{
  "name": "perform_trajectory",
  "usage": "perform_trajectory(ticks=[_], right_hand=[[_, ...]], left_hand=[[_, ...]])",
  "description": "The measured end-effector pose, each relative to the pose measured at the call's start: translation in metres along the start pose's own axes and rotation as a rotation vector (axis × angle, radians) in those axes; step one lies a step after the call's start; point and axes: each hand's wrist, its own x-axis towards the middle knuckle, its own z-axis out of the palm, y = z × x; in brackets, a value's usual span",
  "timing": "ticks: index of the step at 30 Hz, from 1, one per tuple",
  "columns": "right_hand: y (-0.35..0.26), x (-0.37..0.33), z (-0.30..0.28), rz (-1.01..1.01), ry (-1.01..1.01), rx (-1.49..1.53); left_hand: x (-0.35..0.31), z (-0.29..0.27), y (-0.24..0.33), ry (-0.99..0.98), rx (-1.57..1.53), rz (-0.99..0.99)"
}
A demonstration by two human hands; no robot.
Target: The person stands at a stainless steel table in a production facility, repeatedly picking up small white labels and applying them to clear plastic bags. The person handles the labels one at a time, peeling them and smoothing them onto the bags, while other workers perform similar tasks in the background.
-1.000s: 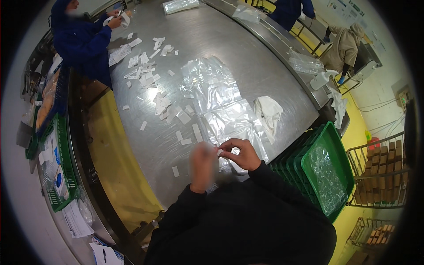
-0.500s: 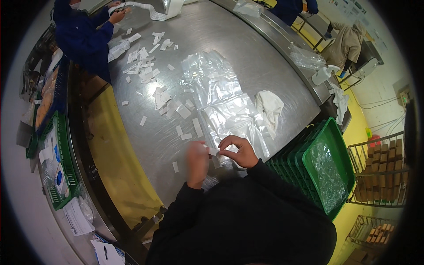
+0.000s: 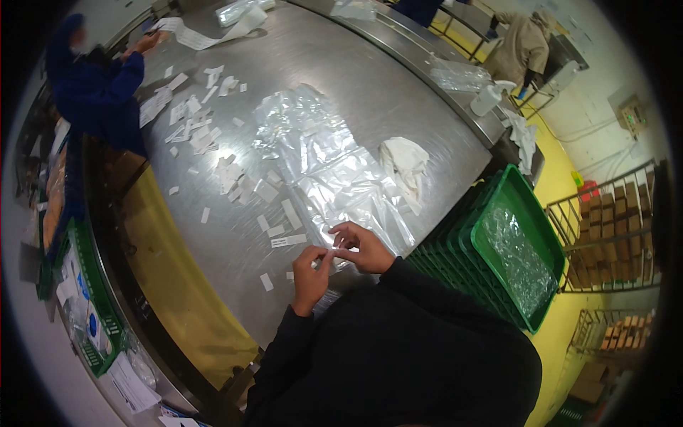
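Two-handed fingertip work: our left hand [image 3: 310, 280] and right hand [image 3: 366, 250] pinch what seems a small white slip [image 3: 331, 249] beside the clear plastic [image 3: 331, 169]; we judge the next move wants a light touch.

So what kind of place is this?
Probably a packing room, maybe in a factory: clear plastic and white paper slips are spread on a metal table, and green crates are stacked beside it.

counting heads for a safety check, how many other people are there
3: one person in royal blue at upper left, one person in dark blue cut off by the top edge, one person in beige at upper right. Others may be hidden.
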Motion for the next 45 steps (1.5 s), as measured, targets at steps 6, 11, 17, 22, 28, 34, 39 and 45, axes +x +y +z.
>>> perform_trajectory(ticks=[6, 11, 17, 22, 28, 34, 39, 45], right_hand=[[0.026, -0.005, -0.019, 0.153, 0.136, 0.139], [0.021, 0.042, -0.087, -0.073, 0.359, -0.271], [0.083, 0.104, -0.116, 0.079, 0.118, -0.577], [0.092, 0.105, -0.108, 0.171, 0.114, -0.617], [0.080, 0.104, -0.096, 0.245, 0.173, -0.847], [0.042, 0.093, -0.108, 0.411, 0.420, -0.898], [0.079, 0.070, -0.146, 0.148, 0.699, -0.563], [0.066, 0.014, -0.192, -0.028, 0.890, -0.125]], left_hand=[[0.001, 0.034, -0.013, 0.122, -0.132, -0.080], [0.021, 0.046, -0.027, 0.190, 0.167, 0.077], [0.051, 0.072, -0.056, -0.201, 0.725, 0.361], [0.050, 0.067, -0.062, -0.278, 0.743, 0.315], [0.051, 0.068, -0.065, -0.297, 0.784, 0.303], [0.052, 0.065, -0.064, -0.295, 0.781, 0.302], [0.050, 0.077, -0.084, -0.169, 0.939, 0.413], [0.096, 0.058, -0.055, -0.369, 0.600, 0.144]])
